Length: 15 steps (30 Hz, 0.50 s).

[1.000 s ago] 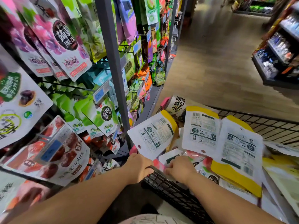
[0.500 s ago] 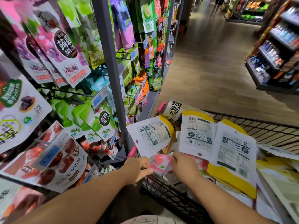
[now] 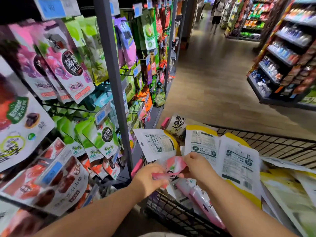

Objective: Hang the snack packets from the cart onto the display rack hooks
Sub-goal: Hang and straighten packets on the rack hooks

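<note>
Above the cart (image 3: 266,144), left hand (image 3: 150,178) and right hand (image 3: 198,165) each pinch a pink snack packet (image 3: 172,165). It looks light, floppy, slippery; best held near its top edge.

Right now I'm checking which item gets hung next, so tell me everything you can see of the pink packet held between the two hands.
The pink packet is a soft, glossy plastic pouch, pink and white with a dark round mark; its print is too blurred to read. It is crumpled and tilted, lifted just above the black wire cart, in front of white-backed packets. The left hand pinches its lower left edge and the right hand grips its upper right side. It is not on any hook.
</note>
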Available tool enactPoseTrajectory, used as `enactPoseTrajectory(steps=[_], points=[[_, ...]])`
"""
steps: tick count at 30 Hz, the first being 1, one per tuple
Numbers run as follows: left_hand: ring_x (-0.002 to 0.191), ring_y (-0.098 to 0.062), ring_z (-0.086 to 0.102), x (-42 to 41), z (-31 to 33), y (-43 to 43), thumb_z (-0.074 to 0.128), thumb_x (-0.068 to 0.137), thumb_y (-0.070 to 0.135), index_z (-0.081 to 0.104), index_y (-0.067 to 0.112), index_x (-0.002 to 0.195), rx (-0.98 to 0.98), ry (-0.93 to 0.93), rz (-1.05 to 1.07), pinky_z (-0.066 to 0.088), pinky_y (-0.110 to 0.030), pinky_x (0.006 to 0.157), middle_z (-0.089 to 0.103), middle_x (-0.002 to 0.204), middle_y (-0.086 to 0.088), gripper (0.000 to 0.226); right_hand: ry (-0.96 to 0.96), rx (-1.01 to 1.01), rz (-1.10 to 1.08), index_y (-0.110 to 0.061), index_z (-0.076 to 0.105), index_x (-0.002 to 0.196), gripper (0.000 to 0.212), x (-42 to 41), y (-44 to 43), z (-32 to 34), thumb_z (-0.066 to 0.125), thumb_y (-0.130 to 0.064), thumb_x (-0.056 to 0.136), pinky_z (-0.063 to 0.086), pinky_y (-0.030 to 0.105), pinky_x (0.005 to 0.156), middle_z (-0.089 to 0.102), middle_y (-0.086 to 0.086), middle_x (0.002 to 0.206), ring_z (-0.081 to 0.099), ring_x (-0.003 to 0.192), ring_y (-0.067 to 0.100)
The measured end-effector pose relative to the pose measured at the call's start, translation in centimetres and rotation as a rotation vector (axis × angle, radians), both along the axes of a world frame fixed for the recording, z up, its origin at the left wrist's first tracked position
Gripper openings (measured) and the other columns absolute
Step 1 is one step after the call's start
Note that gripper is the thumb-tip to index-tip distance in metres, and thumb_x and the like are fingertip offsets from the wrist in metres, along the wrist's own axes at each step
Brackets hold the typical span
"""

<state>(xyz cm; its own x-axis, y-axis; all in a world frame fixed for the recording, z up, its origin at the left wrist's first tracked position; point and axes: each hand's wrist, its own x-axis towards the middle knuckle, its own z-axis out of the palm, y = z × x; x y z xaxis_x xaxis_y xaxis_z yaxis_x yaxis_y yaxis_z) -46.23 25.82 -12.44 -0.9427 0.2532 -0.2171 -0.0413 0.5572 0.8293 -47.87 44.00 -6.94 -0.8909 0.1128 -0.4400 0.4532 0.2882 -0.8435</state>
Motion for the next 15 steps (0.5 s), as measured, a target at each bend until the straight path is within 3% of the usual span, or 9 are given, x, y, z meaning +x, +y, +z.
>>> enactPoseTrajectory(steps=[1, 3, 4, 6, 7, 9, 11, 13, 15], points=[[0.100, 0.005, 0.051, 0.0, 0.5, 0.2, 0.073, 0.083, 0.011, 0.069, 0.004, 0.101, 0.043, -0.026, -0.003, 0.015, 0.015, 0.076, 0.057, 0.112, 0.014, 0.020, 0.020, -0.007, -0.016, -0.004, 0.051, 0.081, 0.016, 0.1, 0.1, 0.5, 0.045, -0.006, 0.095, 0.056, 0.059, 0.077, 0.058, 0.022, 0.083, 0.065, 0.063, 0.033], [0.083, 0.001, 0.055, 0.0, 1.5, 0.6, 0.070, 0.086, 0.009, 0.063, 0.006, 0.095, 0.188, -0.093, 0.015, 0.035, 0.005, 0.070, 0.059, 0.107, 0.013, 0.011, 0.068, -0.012, -0.053, -0.005, 0.052, 0.080, 0.017, 0.2, 0.5, 1.8, 0.045, -0.008, 0.096, 0.058, 0.055, 0.070, 0.061, 0.027, 0.087, 0.065, 0.070, 0.036], [0.069, -0.002, 0.052, 0.0, 2.5, 0.8, 0.069, 0.088, 0.015, 0.059, 0.013, 0.089, 0.232, -0.094, 0.041, 0.038, -0.003, 0.061, 0.057, 0.095, 0.013, 0.011, 0.097, -0.040, -0.071, -0.007, 0.053, 0.080, 0.018, 0.1, 0.9, 2.3, 0.046, -0.009, 0.096, 0.059, 0.044, 0.062, 0.063, 0.027, 0.089, 0.064, 0.071, 0.035], [0.056, -0.004, 0.050, -0.3, 4.3, 1.0, 0.066, 0.091, 0.026, 0.050, 0.024, 0.080, 0.297, -0.043, 0.096, 0.040, -0.013, 0.055, 0.052, 0.078, 0.013, 0.019, 0.169, -0.067, -0.091, -0.011, 0.052, 0.079, 0.020, 0.0, 1.7, 3.5, 0.046, -0.013, 0.098, 0.047, 0.021, 0.048, 0.065, 0.018, 0.089, 0.062, 0.071, 0.026], [0.059, 0.001, 0.056, -0.6, 5.0, 1.0, 0.064, 0.092, 0.027, 0.052, 0.028, 0.085, 0.359, -0.035, 0.117, 0.043, -0.011, 0.058, 0.055, 0.080, 0.013, 0.014, 0.205, -0.075, -0.086, -0.013, 0.052, 0.080, 0.021, -0.1, 2.0, 4.2, 0.046, -0.018, 0.100, 0.043, 0.020, 0.051, 0.065, 0.010, 0.091, 0.061, 0.077, 0.022], [0.075, 0.009, 0.061, -1.2, 6.7, 1.2, 0.062, 0.093, 0.021, 0.053, 0.033, 0.098, 0.492, -0.019, 0.127, 0.045, -0.005, 0.067, 0.061, 0.091, 0.016, 0.016, 0.254, -0.128, -0.036, -0.022, 0.053, 0.091, 0.020, -0.4, 2.7, 4.3, 0.047, -0.040, 0.099, 0.045, 0.027, 0.070, 0.061, -0.005, 0.098, 0.059, 0.095, 0.016], [0.086, 0.010, 0.063, -1.6, 7.6, 1.3, 0.062, 0.093, 0.019, 0.054, 0.036, 0.101, 0.617, -0.016, 0.145, 0.047, -0.010, 0.079, 0.068, 0.093, 0.019, 0.021, 0.274, -0.144, 0.044, -0.031, 0.053, 0.102, 0.042, -0.4, 3.2, 4.1, 0.053, -0.067, 0.080, 0.047, 0.036, 0.092, 0.060, -0.012, 0.103, 0.058, 0.102, 0.012], [0.103, -0.006, 0.066, -1.9, 8.2, 1.6, 0.065, 0.091, 0.020, 0.058, 0.032, 0.109, 0.698, -0.030, 0.177, 0.047, -0.027, 0.094, 0.072, 0.105, 0.009, 0.023, 0.256, -0.171, 0.117, -0.030, 0.059, 0.105, 0.060, -0.2, 3.7, 3.3, 0.067, -0.071, 0.062, 0.048, 0.036, 0.090, 0.068, -0.009, 0.101, 0.065, 0.097, 0.014], [0.108, -0.016, 0.065, -2.2, 8.5, 1.9, 0.065, 0.091, 0.018, 0.058, 0.023, 0.116, 0.804, -0.054, 0.209, 0.047, -0.033, 0.097, 0.070, 0.113, -0.002, 0.027, 0.214, -0.229, 0.159, -0.019, 0.065, 0.094, 0.041, 0.2, 3.6, 2.6, 0.079, -0.051, 0.071, 0.049, 0.039, 0.076, 0.073, 0.002, 0.087, 0.068, 0.082, 0.023]])
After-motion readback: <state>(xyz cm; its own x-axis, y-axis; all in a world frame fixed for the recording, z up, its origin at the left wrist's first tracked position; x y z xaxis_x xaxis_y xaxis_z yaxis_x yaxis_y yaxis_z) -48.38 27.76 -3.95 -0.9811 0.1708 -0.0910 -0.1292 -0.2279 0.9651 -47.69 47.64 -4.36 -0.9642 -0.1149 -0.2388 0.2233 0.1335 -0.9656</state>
